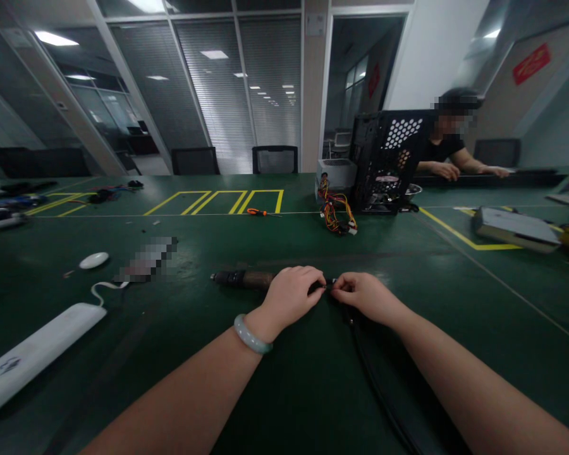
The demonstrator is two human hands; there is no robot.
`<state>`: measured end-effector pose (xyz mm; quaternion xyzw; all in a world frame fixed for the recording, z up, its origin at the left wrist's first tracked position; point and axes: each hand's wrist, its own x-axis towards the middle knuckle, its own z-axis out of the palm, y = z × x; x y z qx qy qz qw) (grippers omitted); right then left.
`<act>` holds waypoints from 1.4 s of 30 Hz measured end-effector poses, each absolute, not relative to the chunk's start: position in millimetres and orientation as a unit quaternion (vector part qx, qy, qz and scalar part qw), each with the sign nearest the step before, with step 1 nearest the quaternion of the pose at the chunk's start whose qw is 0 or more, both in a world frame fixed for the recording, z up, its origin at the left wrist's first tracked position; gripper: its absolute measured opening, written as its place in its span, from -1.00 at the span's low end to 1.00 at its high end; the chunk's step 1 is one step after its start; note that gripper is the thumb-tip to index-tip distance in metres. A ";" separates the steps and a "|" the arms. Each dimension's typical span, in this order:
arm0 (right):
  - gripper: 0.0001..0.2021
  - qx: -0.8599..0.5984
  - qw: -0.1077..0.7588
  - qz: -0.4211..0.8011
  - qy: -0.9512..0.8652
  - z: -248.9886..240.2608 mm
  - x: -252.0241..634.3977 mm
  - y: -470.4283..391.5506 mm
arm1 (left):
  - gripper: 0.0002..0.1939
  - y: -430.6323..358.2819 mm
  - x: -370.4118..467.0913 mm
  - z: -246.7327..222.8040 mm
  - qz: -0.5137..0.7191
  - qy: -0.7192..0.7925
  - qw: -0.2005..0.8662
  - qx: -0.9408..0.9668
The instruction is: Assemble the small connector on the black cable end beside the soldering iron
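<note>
A dark electric screwdriver [253, 279] with a brown body and a metal tip lies across the green table, tip to the left. My left hand [294, 291], with a pale bangle at the wrist, is closed around its rear part and hides it. My right hand [363, 296] pinches the end of a black cable [377, 385] close by the tool's back end. The fingertips of both hands nearly meet there, and they partly cover the joint, so I cannot tell whether the plug is seated. From my right hand the cable runs down toward the table's near edge.
An orange screwdriver [258, 212] lies ahead near yellow tape markings. A black computer case [384, 161] stands beside a power supply [336, 174] with loose wires. On the left are a white power strip [42, 354] and a white mouse [94, 260]. A co-worker [448, 148] sits across at right.
</note>
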<state>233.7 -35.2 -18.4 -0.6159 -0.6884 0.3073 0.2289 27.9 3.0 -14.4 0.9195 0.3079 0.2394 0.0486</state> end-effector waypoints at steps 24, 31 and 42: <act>-0.82 -0.615 0.231 0.307 -0.689 -14.1 231.8 -36.5 | -0.88 1.1 27.4 -13.4 0.234 0.302 0.048 0.923; -0.83 -0.618 0.230 0.310 -0.685 -11.9 231.3 -37.4 | -0.84 0.7 28.5 -12.6 0.240 0.332 0.049 0.911; -0.82 -0.613 0.235 0.314 -0.686 -15.2 232.6 -36.0 | -0.82 1.0 27.3 -14.1 0.245 0.336 0.058 0.908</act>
